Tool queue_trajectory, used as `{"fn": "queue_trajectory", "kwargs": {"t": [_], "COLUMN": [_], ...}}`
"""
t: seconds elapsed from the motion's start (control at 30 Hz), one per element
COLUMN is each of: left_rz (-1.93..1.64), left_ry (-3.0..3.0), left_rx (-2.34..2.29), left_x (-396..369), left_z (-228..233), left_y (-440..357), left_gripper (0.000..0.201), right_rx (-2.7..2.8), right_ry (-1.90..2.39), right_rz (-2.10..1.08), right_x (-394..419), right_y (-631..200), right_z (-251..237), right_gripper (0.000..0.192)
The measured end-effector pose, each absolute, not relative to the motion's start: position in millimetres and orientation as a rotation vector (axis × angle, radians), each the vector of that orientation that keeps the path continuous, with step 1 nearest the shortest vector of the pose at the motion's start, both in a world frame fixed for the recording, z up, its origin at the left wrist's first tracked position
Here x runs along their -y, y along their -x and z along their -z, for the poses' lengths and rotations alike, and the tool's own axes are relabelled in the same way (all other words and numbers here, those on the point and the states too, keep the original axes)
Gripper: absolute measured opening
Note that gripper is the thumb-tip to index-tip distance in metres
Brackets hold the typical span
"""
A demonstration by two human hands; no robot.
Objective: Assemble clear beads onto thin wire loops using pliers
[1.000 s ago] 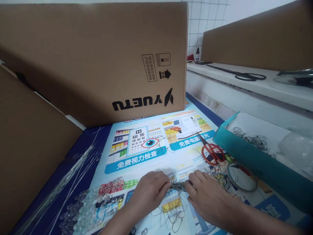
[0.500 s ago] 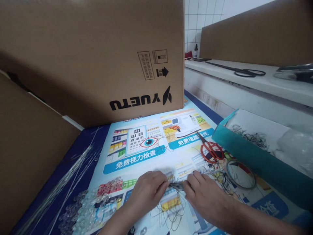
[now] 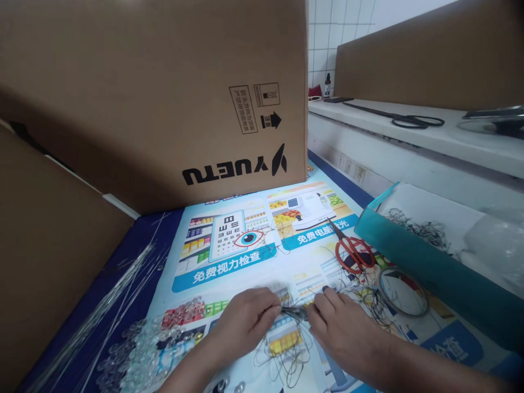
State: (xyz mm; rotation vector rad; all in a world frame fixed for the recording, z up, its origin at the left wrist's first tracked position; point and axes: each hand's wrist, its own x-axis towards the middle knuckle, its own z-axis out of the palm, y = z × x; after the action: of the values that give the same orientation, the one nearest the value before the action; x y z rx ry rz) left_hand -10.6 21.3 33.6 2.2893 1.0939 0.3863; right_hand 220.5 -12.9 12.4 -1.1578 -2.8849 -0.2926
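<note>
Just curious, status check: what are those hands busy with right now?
Left hand and right hand pinch a small wire piece between them. Loose wires underneath. Red scissors nearby.

A craft workbench: cardboard boxes (image 3: 164,98), scissors (image 3: 352,252), loose beads (image 3: 139,355), tiled wall (image 3: 327,38).

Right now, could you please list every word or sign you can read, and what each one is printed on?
"YUETU", upside down: cardboard box.
Up-arrow mark with small boxed print, too small to read: same box.
"免费视力检查": poster under the hands.
"免费电脑...光", partly hidden by the scissors: same poster.
Eye chart letters: too small.
</note>
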Motion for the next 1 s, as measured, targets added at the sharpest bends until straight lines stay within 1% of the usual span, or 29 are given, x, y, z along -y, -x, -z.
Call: {"fn": "queue_trajectory", "kwargs": {"t": [0.33,0.6,0.87,1.0], "left_rz": [-0.387,-0.352,-0.379,-0.383], "left_ry": [-2.138,-2.19,-2.225,-2.255], "left_rx": [-0.965,-0.971,-0.982,-0.998], "left_x": [-29.5,-30.0,-29.7,-29.1], "left_z": [-33.2,-31.4,-30.3,-30.0], "left_y": [20.1,18.4,16.6,15.9], "left_gripper": [0.027,0.02,0.02,0.02], "right_rx": [2.885,2.887,2.878,2.86], "right_ry": [1.153,1.131,1.135,1.142], "right_rz": [0.289,0.333,0.323,0.34], "right_x": [13.8,14.4,15.6,15.8], "right_y": [-221.4,-221.4,-220.9,-221.0], "right_z": [-16.6,-20.6,-19.0,-18.6], "right_gripper": [0.029,0.033,0.035,0.032]}}
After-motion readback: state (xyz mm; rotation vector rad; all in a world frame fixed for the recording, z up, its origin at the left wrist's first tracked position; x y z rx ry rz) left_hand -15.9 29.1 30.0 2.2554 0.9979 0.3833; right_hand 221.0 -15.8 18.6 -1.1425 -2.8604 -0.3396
